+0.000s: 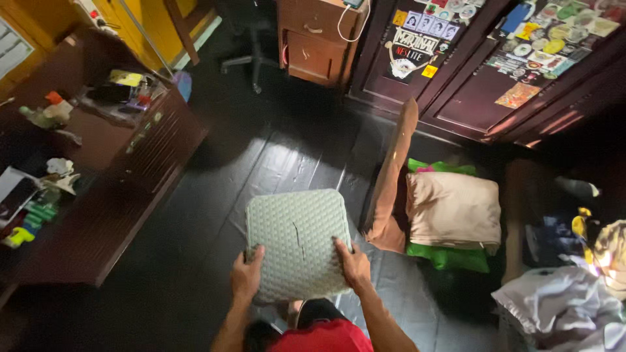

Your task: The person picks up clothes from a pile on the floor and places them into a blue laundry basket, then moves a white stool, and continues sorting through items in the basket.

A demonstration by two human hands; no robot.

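We hold the pale green textured cushion (297, 242) flat above the dark floor (195, 228), left hand (246, 275) and right hand (353, 264) each clamped on a near corner, keeping it level. A beige pillow (453, 210) lies well apart.

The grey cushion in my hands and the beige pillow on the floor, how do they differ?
The grey cushion is pale grey-green with a bumpy woven texture; the beige pillow is smooth and tan. The cushion is held up off the floor by the left hand and right hand; the pillow lies on a green cushion. The cushion looks flat and thin, the pillow plumper. Both are roughly square and soft.
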